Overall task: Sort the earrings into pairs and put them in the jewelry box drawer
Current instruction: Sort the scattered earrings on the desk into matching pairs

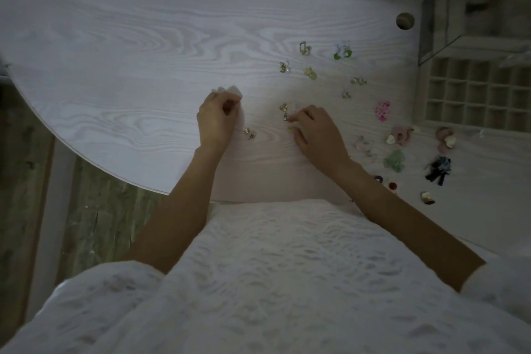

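Many small earrings lie spread over the pale wood-grain table (143, 72). My left hand (216, 121) is curled, pinching a whitish fluffy earring (230, 90) at its fingertips. A small gold pair (249, 133) lies just right of that hand. My right hand (319, 131) rests on the table, its fingertips touching a small gold earring (286, 117), with another gold one (283, 107) just above and a tiny one (290, 128) below. The jewelry box drawer (474, 95), a grid of small compartments, stands open at the right.
Green earrings (342, 52), gold ones (305, 48), a pink pair (383, 110), mauve ones (400, 135), a pale green one (395, 161) and a dark tasselled one (438, 169) lie towards the right. A round hole (405, 21) is in the table. The table's curved edge drops off at the left.
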Motion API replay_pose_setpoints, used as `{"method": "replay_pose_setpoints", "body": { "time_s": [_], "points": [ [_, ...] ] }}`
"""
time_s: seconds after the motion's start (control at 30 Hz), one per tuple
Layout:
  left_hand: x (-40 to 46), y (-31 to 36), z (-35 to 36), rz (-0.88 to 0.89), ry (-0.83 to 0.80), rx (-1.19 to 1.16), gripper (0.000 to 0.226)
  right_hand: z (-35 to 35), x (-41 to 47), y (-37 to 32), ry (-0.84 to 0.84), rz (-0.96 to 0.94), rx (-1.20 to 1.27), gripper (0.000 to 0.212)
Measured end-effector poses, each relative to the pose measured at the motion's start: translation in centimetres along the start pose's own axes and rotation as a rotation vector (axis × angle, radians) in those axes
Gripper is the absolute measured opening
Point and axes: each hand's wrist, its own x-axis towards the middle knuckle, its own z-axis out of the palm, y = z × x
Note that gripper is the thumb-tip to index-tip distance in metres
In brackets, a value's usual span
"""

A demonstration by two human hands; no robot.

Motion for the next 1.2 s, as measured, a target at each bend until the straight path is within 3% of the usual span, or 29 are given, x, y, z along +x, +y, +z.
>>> {"method": "replay_pose_setpoints", "body": {
  "time_s": [0.13,0.23,0.3,0.5,0.73,0.9,1.03,1.2],
  "points": [
    [-1.2,-1.2,-0.3,0.028,-0.002,0.026,0.011,1.2,1.2,-2.9,-0.061,-0.236,-0.108,0.019],
    [-1.6,-1.6,-0.3,0.045,0.005,0.028,0.012,2.5,2.5,-4.7,-0.253,-0.126,-0.067,0.038],
    [-1.7,-1.5,-0.1,0.073,-0.018,0.022,0.014,3.3,3.3,-5.2,-0.31,-0.052,-0.066,0.037],
    [-1.1,-1.0,0.3,0.093,-0.035,0.0,0.015,3.3,5.0,-4.6,-0.292,-0.004,-0.12,0.007],
    [0.7,0.4,0.2,0.049,-0.033,0.001,0.013,2.1,8.9,-3.6,-0.141,0.106,-0.154,0.01],
    [1.3,1.2,0.5,-0.001,-0.021,-0.042,0.017,0.8,10.1,-1.3,-0.064,0.301,-0.042,0.013],
    [1.2,1.4,0.6,-0.053,0.018,-0.037,0.018,0.1,9.4,0.2,-0.035,0.399,0.021,0.027],
    [1.5,2.7,1.7,-0.076,0.019,-0.096,0.018,1.2,9.6,-1.1,-0.046,0.365,0.096,0.025]
  ]
}}
